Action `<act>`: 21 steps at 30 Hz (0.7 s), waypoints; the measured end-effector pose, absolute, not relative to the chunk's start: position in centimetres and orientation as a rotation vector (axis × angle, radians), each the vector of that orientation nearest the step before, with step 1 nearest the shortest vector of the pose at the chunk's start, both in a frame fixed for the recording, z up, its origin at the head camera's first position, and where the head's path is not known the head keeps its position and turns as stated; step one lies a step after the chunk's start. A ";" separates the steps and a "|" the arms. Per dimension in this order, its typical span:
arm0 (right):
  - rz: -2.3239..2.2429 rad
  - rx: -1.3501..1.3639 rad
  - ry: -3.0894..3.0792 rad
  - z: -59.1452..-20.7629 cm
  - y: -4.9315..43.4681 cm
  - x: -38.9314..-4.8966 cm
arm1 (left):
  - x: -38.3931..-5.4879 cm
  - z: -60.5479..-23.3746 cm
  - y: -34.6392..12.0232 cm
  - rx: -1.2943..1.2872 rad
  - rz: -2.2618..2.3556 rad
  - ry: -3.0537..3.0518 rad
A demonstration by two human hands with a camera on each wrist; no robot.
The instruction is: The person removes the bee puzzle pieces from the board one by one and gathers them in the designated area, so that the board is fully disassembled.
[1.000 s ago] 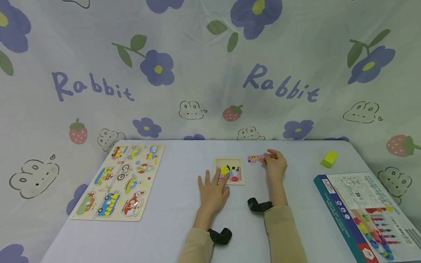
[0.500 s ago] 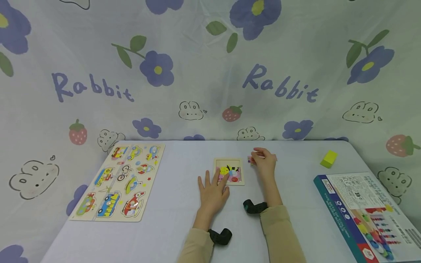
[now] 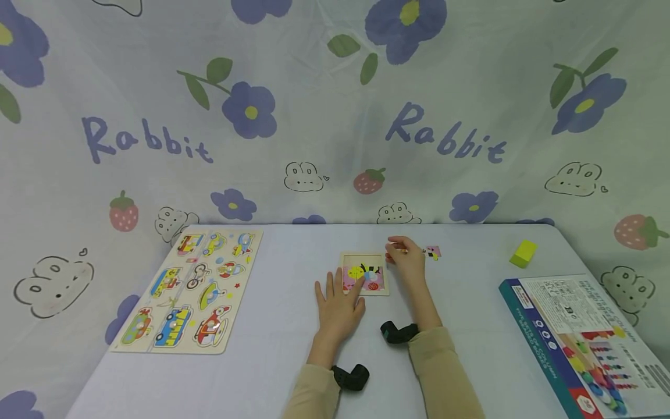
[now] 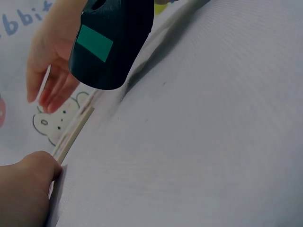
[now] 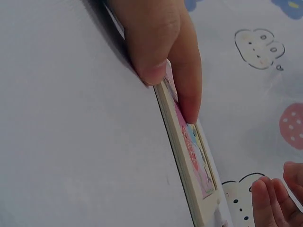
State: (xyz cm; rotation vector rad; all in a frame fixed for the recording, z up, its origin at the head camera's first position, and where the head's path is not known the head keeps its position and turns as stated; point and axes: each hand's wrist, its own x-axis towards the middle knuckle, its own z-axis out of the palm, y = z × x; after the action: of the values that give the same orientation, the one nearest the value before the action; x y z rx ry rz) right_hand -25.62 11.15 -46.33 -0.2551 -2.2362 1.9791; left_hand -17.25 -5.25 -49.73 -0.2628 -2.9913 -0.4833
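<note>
My left hand (image 3: pixel 337 317) lies with spread, straight fingers over the left and lower part of a small square wooden puzzle tray (image 3: pixel 361 255). Inside the tray, fitted pieces form a yellow and pink cartoon picture (image 3: pixel 373 278); its upper strip shows bare wood. Just off the tray's upper right corner is my right hand (image 3: pixel 413 266), thumb and index finger pinching a small puzzle piece (image 3: pixel 402 250). The right wrist view shows a pink bit of that piece (image 5: pixel 169 76), mostly hidden by the fingers. Another pink puzzle piece (image 3: pixel 432 252) lies on the table right of this hand.
A wooden vehicle puzzle board (image 3: pixel 238 285) lies on the left of the table. At the right are a yellow block (image 3: pixel 524 254) and a large printed box (image 3: pixel 565 326). Each wrist carries a black camera (image 3: pixel 352 377). A patterned cloth (image 3: pixel 335 139) hangs behind.
My right hand has moved left toward the tray and now pinches one puzzle piece. The other piece has come into sight to the right of it. My left hand stays in place.
</note>
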 end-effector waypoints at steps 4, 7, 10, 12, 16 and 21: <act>1.942 -0.178 -2.300 -46.3 10.4 -25.4 | -17.2 -49.8 -5.3 -0.262 -0.476 -2.992; 1.895 -0.103 -2.357 -46.3 9.9 -25.3 | -17.3 -49.9 -5.3 -0.262 -0.484 -2.993; 1.834 -0.024 -2.419 -46.3 9.4 -25.0 | -17.3 -49.9 -5.3 -0.264 -0.496 -2.991; 1.796 0.036 -2.453 -46.2 9.1 -24.9 | -17.3 -49.9 -5.3 -0.264 -0.503 -2.993; 1.727 0.116 -2.529 -46.2 8.5 -24.7 | -17.3 -49.9 -5.3 -0.267 -0.489 -2.996; 1.602 0.213 -2.654 -46.7 7.8 -24.7 | -17.3 -50.0 -5.3 -0.277 -0.464 -2.983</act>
State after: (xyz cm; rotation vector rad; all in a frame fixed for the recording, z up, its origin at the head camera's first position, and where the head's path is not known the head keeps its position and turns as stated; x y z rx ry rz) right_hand -24.73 7.76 -46.66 0.2134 -2.6544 1.6025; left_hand -17.29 -5.31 -49.96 -0.2771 -2.9826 -0.4639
